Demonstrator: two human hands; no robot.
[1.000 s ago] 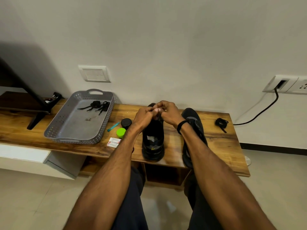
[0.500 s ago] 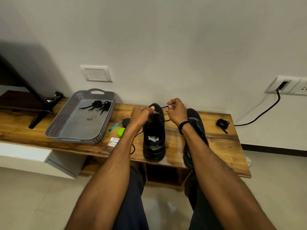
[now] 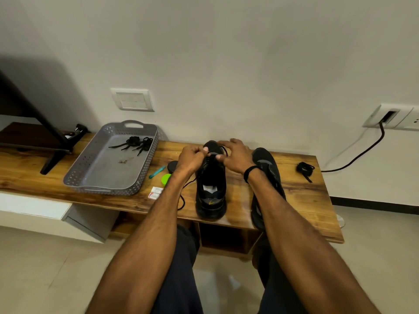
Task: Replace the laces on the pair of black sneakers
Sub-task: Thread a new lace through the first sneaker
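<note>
Left hand [image 3: 191, 158], curled, and right hand [image 3: 235, 157], spare fingers splayed, each pinched the black lace [image 3: 183, 200] above the sneaker [image 3: 212, 184] right of the grey tray [image 3: 90, 177], likely snugging it through eyelets, with the second sneaker [image 3: 265, 166] farther right.

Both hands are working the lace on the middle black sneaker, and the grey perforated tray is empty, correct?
Not empty: the head view shows two bundles of black laces lying in the grey perforated plastic tray. The left hand and right hand are indeed at the black lace of the middle black sneaker.
</note>
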